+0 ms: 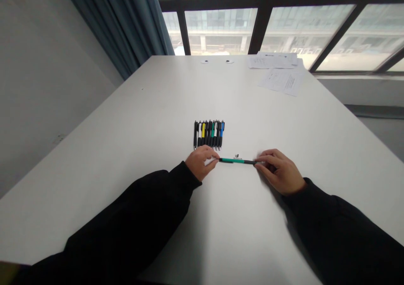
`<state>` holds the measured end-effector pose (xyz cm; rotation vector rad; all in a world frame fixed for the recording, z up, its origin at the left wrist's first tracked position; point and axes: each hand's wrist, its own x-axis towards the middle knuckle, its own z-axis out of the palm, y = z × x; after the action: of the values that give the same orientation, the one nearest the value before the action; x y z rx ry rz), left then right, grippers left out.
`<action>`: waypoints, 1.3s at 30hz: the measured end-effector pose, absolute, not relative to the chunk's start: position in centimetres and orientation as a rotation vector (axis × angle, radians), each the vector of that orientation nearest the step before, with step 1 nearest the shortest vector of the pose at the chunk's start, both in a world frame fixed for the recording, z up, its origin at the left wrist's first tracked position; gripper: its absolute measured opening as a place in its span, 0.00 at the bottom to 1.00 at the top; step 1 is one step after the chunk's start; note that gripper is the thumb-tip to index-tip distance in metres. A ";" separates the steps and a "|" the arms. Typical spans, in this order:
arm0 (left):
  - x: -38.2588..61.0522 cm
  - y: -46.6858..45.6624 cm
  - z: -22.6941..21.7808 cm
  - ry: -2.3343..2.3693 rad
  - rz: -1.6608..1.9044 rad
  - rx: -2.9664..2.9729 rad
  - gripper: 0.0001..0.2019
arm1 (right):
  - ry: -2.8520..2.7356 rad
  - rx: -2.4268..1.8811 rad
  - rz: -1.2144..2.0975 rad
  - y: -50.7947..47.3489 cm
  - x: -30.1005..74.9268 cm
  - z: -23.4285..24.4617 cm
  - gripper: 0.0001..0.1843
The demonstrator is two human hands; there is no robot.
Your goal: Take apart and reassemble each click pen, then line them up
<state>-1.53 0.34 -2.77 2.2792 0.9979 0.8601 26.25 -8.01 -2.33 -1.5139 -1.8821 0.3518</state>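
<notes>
**Q:** What does the head view show?

**A:** It looks down along a white table (151, 108). Near the middle lies a row of pens (209, 134), side by side with their tips toward the person. White, yellow, green and blue barrels sit among black ones. I place everything else from that row.

**Q:** Where are the hands?

**A:** Both are on the near side of the row. The left hand (200, 162) sits just in front of it, knuckles up and fingers curled in. Its black left sleeve (132, 217) runs back toward the lower left. The right hand (280, 172) is off to the row's right and a little nearer the person. It is palm down with fingers pointing left, and it is slightly blurred. The black right sleeve (341, 230) runs to the lower right.

**Q:** What are they gripping?

**A:** They hold one green pen (237, 161), stretched level between them and crosswise to the row. It lies just nearer than the row and to its right. The left thumb and fingertips pinch its left end, and the right thumb and forefinger pinch its dark right end. I cannot tell whether it touches the table.

**Q:** Anything close by?

**A:** A small dark piece (237, 156) lies on the table just beyond the middle of the held pen. It is too small to identify.

**Q:** And farther off?

**A:** Papers (282, 72) lie far beyond the row to the right, at the table's far edge. A blue-grey curtain (126, 20) hangs beyond the row to the left, and a dark-framed window (261, 20) is straight beyond it.
</notes>
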 end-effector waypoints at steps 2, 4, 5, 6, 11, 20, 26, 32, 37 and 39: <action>-1.5 0.3 -2.6 0.965 0.912 2.238 0.04 | -1.854 -1.479 0.433 -8.0 26.3 -2.1 0.07; -1.5 0.3 -2.4 0.930 1.005 2.125 0.04 | -1.805 -1.412 0.551 -8.0 26.3 -1.8 0.06; -1.4 0.4 -2.3 0.921 1.041 2.028 0.05 | -1.779 -1.370 0.614 -8.0 26.3 -1.6 0.06; -1.2 0.3 -2.2 0.916 1.057 1.895 0.07 | -1.752 -1.327 0.672 -8.0 26.2 -1.4 0.06; 0.3 -0.8 -1.7 0.736 0.599 1.045 0.25 | -1.625 -1.177 0.889 -8.3 25.1 -0.8 0.08; 1.8 -3.0 -1.8 0.450 0.189 0.787 0.21 | -1.811 -1.162 0.786 -8.0 23.9 -0.9 0.08; 1.6 -2.9 -1.7 0.447 0.224 0.721 0.23 | -2.099 -1.364 0.271 -7.9 24.8 -1.7 0.11; 1.4 -3.2 -1.8 0.457 0.218 0.762 0.22 | -2.265 -1.287 0.218 -7.8 24.3 -1.6 0.08; 1.2 -3.2 -2.1 0.512 0.294 0.843 0.20 | -2.153 -1.343 0.393 -8.3 24.3 -1.2 0.04; 1.1 -3.1 -2.3 0.503 0.294 0.847 0.21 | -1.953 -1.401 0.615 -8.6 24.4 -1.2 0.04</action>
<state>1.14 -3.14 -2.27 0.8467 0.5032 0.2936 24.42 -8.57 -1.21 -1.4013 -1.9532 0.6147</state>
